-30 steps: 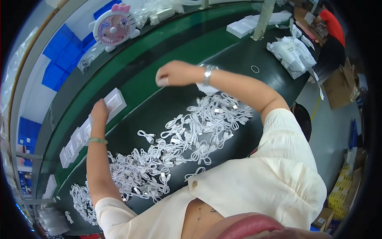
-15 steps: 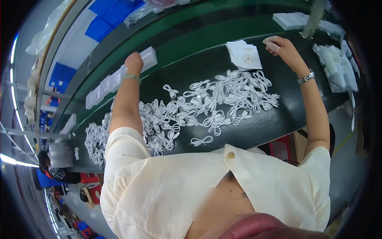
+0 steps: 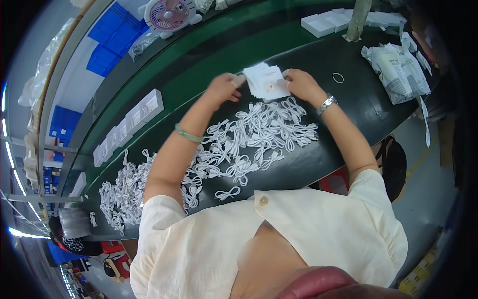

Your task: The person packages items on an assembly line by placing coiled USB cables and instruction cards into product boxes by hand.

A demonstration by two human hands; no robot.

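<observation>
A fanned stack of white leaflets [image 3: 263,79] lies on the dark table between my hands. My right hand [image 3: 304,85] grips its right edge, the thumb over the top leaflet. White covers sit on some of the fingertips. On the left, my left hand [image 3: 221,90] reaches toward the stack's near-left edge with fingers apart and nothing in them; it is slightly blurred, and whether it touches the paper is unclear. Just in front of the leaflets spreads a heap of coiled white cables [image 3: 259,130], passing left behind my left forearm.
White boxes [image 3: 128,124] stand in a row at the left; more boxes [image 3: 323,24] lie at the far right by a post [image 3: 358,22]. Plastic packages [image 3: 396,70] rest at the right, near a rubber band [image 3: 338,77]. A fan [image 3: 170,16] stands at the back.
My left hand has left the white boxes and moved right to the leaflets. My right hand has come onto the leaflets' right edge. The view has shifted, bringing the fan into sight.
</observation>
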